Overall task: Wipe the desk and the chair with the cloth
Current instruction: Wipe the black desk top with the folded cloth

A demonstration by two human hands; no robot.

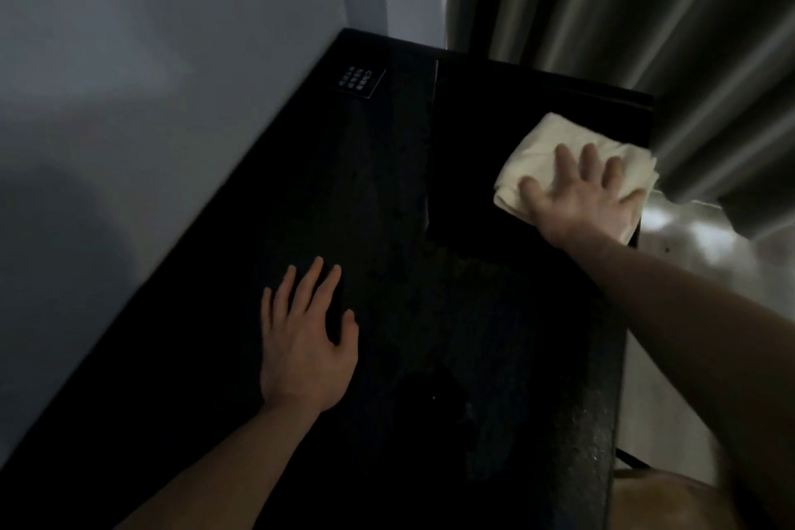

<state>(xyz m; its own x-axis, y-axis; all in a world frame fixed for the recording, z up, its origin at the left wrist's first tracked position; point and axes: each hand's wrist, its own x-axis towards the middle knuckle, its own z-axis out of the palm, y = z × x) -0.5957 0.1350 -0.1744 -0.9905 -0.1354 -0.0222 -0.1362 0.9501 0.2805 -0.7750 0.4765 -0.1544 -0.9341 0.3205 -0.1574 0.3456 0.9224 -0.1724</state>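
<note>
Dark desk point(387, 194) by curtain point(645, 13); right hand point(580, 194) flat on cloth point(533, 146), left hand point(307, 340) flat.

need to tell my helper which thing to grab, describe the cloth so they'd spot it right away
Start at the black desk along the wall and go to its far right corner by the grey curtain. The cloth lies flat there under the right hand, the only pale, cream-coloured thing on the dark top.
</note>
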